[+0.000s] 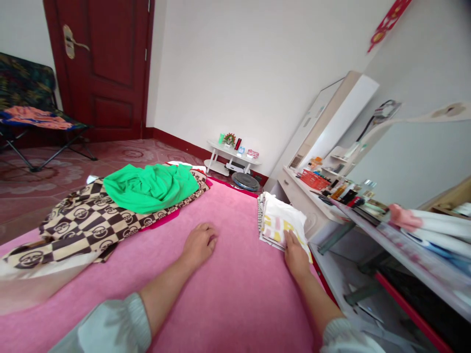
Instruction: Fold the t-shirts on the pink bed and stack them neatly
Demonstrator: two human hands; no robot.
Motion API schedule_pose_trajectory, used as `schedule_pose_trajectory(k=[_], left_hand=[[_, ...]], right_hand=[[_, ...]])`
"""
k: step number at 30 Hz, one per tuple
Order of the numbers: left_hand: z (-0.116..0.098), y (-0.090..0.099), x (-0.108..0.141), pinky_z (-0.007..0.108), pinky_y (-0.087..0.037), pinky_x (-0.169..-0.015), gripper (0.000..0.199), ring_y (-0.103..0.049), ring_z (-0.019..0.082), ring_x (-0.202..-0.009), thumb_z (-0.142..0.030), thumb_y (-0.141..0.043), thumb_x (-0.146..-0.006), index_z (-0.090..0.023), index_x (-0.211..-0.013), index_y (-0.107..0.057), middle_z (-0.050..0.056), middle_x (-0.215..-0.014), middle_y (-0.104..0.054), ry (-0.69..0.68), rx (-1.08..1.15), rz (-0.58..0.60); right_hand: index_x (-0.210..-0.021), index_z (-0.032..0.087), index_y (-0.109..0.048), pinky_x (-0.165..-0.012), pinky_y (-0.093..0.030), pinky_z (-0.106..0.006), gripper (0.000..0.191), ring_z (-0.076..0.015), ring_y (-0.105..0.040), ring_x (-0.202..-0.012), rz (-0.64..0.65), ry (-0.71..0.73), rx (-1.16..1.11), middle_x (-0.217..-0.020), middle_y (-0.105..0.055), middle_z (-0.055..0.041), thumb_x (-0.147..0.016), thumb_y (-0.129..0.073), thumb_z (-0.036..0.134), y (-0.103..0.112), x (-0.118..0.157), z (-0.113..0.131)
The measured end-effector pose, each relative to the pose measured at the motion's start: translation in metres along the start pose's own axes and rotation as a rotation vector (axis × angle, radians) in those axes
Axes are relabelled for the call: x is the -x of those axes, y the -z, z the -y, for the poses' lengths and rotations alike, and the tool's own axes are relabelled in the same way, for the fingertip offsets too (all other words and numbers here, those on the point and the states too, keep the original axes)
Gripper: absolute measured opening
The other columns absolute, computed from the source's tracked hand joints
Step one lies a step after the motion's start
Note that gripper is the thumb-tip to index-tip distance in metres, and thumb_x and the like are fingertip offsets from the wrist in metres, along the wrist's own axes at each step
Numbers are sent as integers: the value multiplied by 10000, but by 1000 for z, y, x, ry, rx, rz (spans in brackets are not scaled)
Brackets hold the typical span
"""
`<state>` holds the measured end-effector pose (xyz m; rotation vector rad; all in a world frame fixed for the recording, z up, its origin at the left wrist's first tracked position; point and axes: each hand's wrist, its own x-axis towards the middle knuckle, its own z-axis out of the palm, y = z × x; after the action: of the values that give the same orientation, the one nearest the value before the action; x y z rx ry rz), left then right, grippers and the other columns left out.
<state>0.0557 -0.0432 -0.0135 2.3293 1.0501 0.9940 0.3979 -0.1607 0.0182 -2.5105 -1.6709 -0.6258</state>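
My left hand [200, 243] rests on the pink bedcover [228, 284], fingers curled in, with nothing visible in it. To the right, my right hand [295, 252] lies with its fingers flat on a small stack of folded clothes [281, 215]. The top piece is white with a yellow and pink print; a black-and-white patterned edge shows below it on the left. Over on the left side of the bed, a crumpled green garment [152, 186] lies on a brown-and-cream checkered cloth [93, 220]. Neither of those touches my hands.
A dressing table [289, 184] with bottles, a red basket [314, 180] and a mirror stands along the right. Past the bed's far end are a low white shelf [233, 154] and a dark red door [106, 68]. A folding chair [33, 113] holds an orange garment.
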Motion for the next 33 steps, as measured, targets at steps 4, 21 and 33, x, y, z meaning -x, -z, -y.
schedule_pose_trajectory(k=[4, 21, 33], left_hand=[[1, 0, 0, 316, -410, -873, 162, -529, 195, -959, -151, -558, -779, -220, -880, -664, 34, -964, -607, 12, 8, 1], [1, -1, -2, 312, -420, -852, 174, -532, 192, -931, -145, -544, -771, -215, -874, -666, 33, -946, -610, 4, 11, -1], [1, -1, -2, 306, -410, -866, 173, -529, 186, -954, -151, -551, -776, -227, -876, -670, 26, -968, -604, 15, 3, -1]], right_hand=[[-1384, 210, -397, -884, -472, -313, 650, -215, -547, -1151, 74, 50, 32, -1400, -461, -47, -779, -298, -7, 12, -3, -16], [-1230, 210, -568, -1107, -211, -400, 435, -206, -303, -1345, -117, 31, 27, -1444, -397, -30, -903, -287, 265, 26, -4, -2], [-1450, 362, -199, -1002, -255, -559, 561, -318, -129, -1388, 8, -278, 3, -1541, -134, -43, -916, -208, 534, -27, -13, 39]])
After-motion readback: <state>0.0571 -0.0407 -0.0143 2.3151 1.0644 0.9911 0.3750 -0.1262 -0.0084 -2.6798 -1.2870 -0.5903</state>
